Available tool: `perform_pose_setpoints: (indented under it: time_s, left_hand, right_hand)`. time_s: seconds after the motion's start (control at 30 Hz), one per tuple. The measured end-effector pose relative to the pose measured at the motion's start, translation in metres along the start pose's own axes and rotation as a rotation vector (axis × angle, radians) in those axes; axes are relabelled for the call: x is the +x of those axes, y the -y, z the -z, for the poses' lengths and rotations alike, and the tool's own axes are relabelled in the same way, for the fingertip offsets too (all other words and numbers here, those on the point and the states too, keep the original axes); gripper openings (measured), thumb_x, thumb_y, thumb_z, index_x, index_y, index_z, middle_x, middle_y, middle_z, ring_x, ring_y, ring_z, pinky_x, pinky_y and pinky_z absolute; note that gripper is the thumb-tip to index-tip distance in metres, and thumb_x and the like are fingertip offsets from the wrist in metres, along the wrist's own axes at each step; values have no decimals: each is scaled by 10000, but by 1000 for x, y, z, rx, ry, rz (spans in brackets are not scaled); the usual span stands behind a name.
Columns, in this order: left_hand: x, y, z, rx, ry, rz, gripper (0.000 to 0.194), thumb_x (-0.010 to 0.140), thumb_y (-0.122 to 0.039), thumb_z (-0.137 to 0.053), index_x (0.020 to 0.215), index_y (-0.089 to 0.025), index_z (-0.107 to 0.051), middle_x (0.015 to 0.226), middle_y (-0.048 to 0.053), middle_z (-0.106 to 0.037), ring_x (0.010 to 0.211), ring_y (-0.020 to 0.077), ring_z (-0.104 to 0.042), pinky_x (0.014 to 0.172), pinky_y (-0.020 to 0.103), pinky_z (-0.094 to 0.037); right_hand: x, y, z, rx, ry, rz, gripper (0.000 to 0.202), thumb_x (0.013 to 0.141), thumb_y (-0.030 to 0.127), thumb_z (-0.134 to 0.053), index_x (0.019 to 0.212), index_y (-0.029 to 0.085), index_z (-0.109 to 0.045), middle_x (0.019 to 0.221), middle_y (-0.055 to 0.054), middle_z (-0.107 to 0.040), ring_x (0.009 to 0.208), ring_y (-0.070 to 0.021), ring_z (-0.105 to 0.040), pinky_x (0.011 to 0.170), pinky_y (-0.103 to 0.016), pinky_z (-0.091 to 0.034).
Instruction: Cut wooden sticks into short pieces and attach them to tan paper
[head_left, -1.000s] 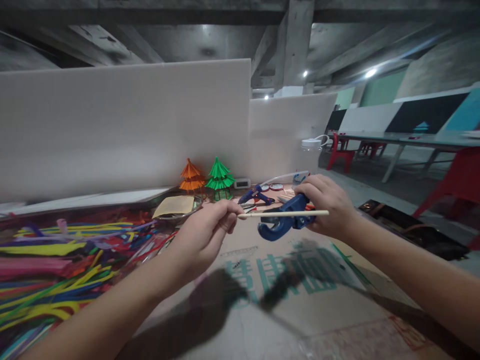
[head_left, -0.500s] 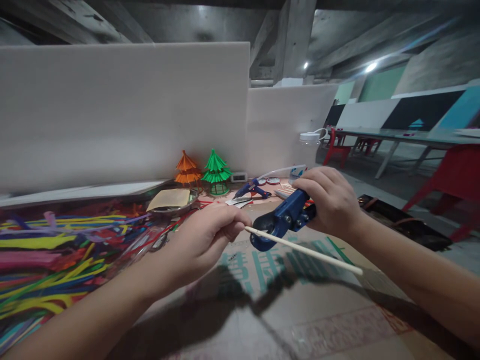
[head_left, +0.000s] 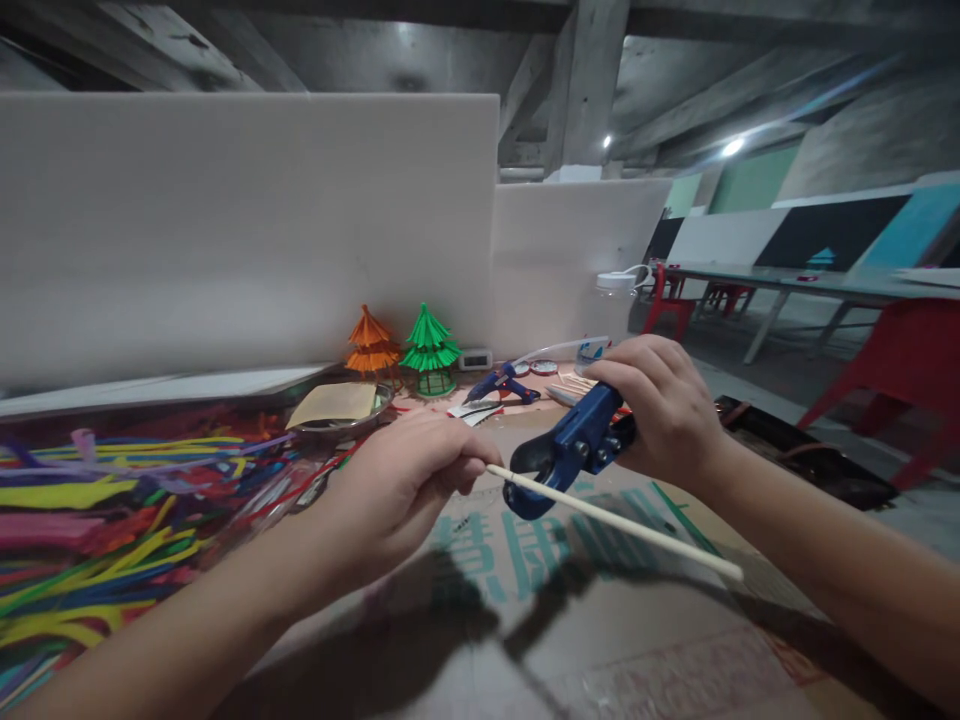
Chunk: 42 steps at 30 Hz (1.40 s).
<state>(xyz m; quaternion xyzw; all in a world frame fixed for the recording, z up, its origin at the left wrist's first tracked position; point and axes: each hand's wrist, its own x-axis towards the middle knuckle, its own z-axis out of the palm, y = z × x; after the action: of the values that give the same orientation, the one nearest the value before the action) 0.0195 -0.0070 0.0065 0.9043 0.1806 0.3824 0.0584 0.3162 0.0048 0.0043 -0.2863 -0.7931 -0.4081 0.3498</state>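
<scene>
A thin pale wooden stick (head_left: 622, 525) slants down to the right, its left end pinched in the fingers of my left hand (head_left: 420, 475). My right hand (head_left: 664, 405) is wrapped round the handles of a blue cutting tool (head_left: 566, 450). The rounded head of the tool lies just behind the stick, close to my left fingertips. Whether its jaws touch the stick I cannot tell. Both hands are above a cardboard surface (head_left: 487, 650) with green printed characters, where their shadows fall.
Colourful strips (head_left: 97, 540) are heaped at the left beside a metal dish (head_left: 337, 405). Orange (head_left: 371, 345) and green (head_left: 430, 350) small pagoda models stand at the back, near a blue glue gun (head_left: 499, 383) and a clear bottle (head_left: 613, 305). A black bag (head_left: 810, 450) lies at the right.
The free end of the stick has swung slightly down and to the right. The head of the blue tool is a little lower. Both hands keep their hold, and the view has shifted slightly.
</scene>
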Motion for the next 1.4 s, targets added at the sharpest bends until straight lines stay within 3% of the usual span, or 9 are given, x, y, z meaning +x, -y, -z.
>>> perform_pose_setpoints:
  time_s: [0.23, 0.5, 0.77, 1.23, 1.4]
  left_hand:
    - [0, 1, -10, 19, 101, 54, 235, 941, -96, -435, 855, -205, -624, 774, -1, -677, 708, 141, -598, 657, 240, -440]
    - [-2, -7, -9, -89, 188, 10, 228, 1001, -134, -475, 948, -230, -674, 914, -1, -734, 812, 141, -636, 714, 240, -449]
    - [-5, -11, -12, -85, 197, 1, 228, 1006, -135, -494, 899, -229, -673, 902, -19, -743, 760, 124, -618, 687, 226, -432]
    - [-1, -11, -11, -124, 208, 14, 254, 973, -71, -485, 896, -204, -687, 804, -19, -711, 734, 117, -594, 694, 223, -414]
    - [-2, -10, -11, -127, 190, -7, 239, 966, -65, -500, 924, -196, -695, 801, -22, -701, 716, 104, -577, 691, 209, -405]
  right_hand:
    - [-1, 7, 0, 49, -4, -17, 422, 886, 280, -623, 1292, 255, -511, 1048, -98, -639, 1005, -306, -586, 895, -484, -467]
    - [-1, 6, 10, -76, -25, 9, 293, 927, 325, -646, 1197, 306, -534, 947, -53, -659, 899, -265, -604, 820, -439, -478]
    - [-3, 5, 13, -86, -11, 13, 250, 946, 419, -642, 1168, 333, -568, 902, -35, -661, 909, -256, -611, 855, -446, -462]
    - [2, 1, 14, -165, -178, 126, 234, 890, 370, -739, 1048, 282, -590, 836, -7, -663, 829, -209, -624, 810, -379, -490]
    - [4, 2, 15, -158, -175, 129, 209, 894, 346, -733, 1038, 280, -598, 829, -5, -666, 828, -207, -617, 801, -373, -482]
